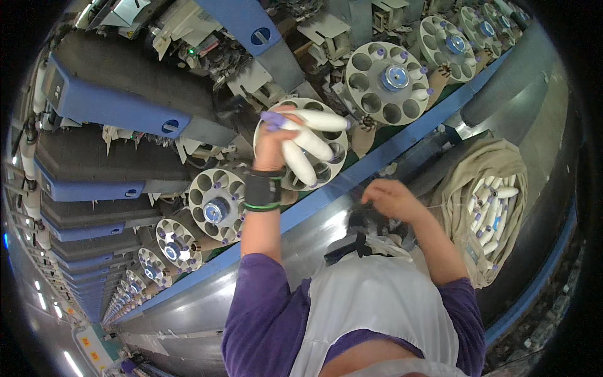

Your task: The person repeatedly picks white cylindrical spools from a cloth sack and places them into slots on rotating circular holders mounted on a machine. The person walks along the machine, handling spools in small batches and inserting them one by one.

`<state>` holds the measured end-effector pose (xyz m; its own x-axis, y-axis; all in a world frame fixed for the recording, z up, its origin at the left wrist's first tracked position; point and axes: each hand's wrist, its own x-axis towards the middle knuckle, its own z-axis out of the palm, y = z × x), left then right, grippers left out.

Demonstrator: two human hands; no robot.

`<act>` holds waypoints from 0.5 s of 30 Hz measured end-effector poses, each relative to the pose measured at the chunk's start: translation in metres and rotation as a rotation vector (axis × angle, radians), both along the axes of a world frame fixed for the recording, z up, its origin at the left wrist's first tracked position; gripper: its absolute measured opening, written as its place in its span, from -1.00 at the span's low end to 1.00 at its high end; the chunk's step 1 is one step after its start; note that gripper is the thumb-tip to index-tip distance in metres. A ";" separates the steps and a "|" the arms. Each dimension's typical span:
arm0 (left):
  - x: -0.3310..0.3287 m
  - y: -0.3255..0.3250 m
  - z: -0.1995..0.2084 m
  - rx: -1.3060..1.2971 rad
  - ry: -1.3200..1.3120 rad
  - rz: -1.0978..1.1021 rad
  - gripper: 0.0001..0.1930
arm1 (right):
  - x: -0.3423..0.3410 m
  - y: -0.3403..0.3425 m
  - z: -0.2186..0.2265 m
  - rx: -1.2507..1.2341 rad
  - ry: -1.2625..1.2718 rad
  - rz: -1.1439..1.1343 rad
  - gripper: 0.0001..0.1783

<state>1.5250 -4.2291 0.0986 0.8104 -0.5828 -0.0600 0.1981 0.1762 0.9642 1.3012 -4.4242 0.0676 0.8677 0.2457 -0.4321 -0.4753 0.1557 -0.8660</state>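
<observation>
My left hand (271, 147) is closed around the purple ends of several white yarn bobbins (309, 142), which fan out to the right from it. The bobbins hang over a round cream magazine (337, 164) with round pockets, hiding much of it. A dark band circles my left wrist. Nearer my body, my right hand (394, 198) is held in front of the blue rail with its fingers curled together. Whatever they may pinch is too small to make out.
More round magazines (387, 83) line the machine to both sides, some with bobbins in their pockets. A blue rail (364, 169) runs along the front. At the right, an open beige cloth sack (472, 164) holds many white bobbins (493, 210). Blue machine arms (119, 103) jut out at the left.
</observation>
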 end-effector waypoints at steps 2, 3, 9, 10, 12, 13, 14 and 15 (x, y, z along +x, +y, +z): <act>-0.015 -0.013 -0.030 0.197 -0.214 0.098 -0.75 | 0.018 0.025 -0.002 -0.069 -0.407 0.169 -0.76; -0.024 -0.018 -0.044 0.273 -0.326 0.131 -0.75 | 0.030 0.043 -0.003 -0.099 -0.546 0.226 -0.76; -0.042 -0.031 -0.068 0.422 -0.926 0.046 -0.74 | 0.108 0.098 0.034 -0.138 -0.755 0.457 -0.72; -0.036 -0.028 -0.055 0.410 -0.914 -0.083 -0.75 | 0.122 0.093 0.050 -0.355 -0.788 0.428 -0.74; -0.028 -0.020 -0.023 -0.126 -0.014 -0.187 -0.79 | 0.164 0.083 0.084 -0.323 -0.897 0.254 -0.81; -0.024 -0.010 -0.005 -0.269 0.312 -0.151 -0.69 | 0.179 0.077 0.095 -0.256 -0.837 0.052 -0.83; -0.021 0.002 0.013 -0.329 0.493 -0.105 -0.57 | 0.195 0.064 0.102 -0.296 -0.830 -0.110 -0.82; -0.006 0.017 0.030 -0.386 0.409 -0.230 -0.51 | 0.207 0.057 0.104 -0.339 -0.807 -0.229 -0.80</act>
<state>1.5192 -4.2125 0.1290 0.6171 -0.7817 -0.0901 0.6138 0.4065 0.6768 1.5086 -4.3675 0.1712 0.9503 -0.0002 0.3114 0.3078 -0.1525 -0.9392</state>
